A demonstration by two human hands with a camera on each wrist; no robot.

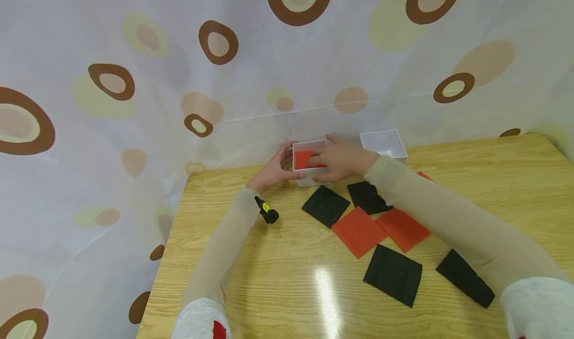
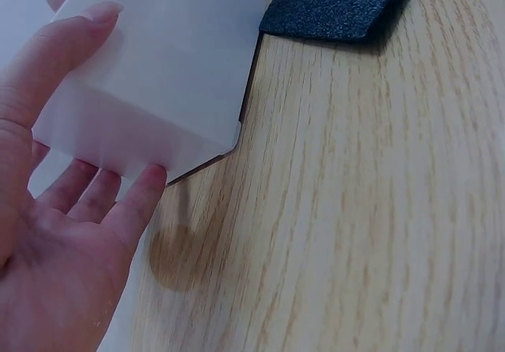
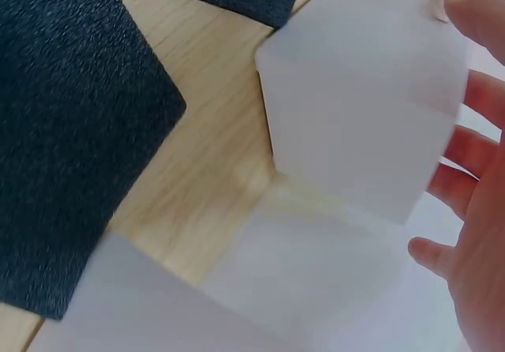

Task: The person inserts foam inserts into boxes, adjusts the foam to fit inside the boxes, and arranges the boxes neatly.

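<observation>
My left hand (image 1: 273, 172) grips the left side of a white box (image 1: 312, 174), thumb along the front wall and fingers around the far side. Inside the box lies a red felt square (image 1: 302, 159). From the right, my right hand (image 1: 341, 158) reaches over the rim, with fingers in the box on the red felt and the thumb outside at the front. In the left wrist view, the left thumb and fingertips lie against the white box (image 2: 166, 60). The right wrist view has the right hand (image 3: 481, 194) beside the box (image 3: 355, 91), its inner fingertips partly hidden.
A second white box (image 1: 383, 142) stands to the right, behind my right forearm. Black felt squares (image 1: 326, 206) and red ones (image 1: 358, 232) lie spread over the wooden table (image 1: 278, 279). Some are partly under the forearm's view. A patterned curtain (image 1: 251, 89) hangs behind the table.
</observation>
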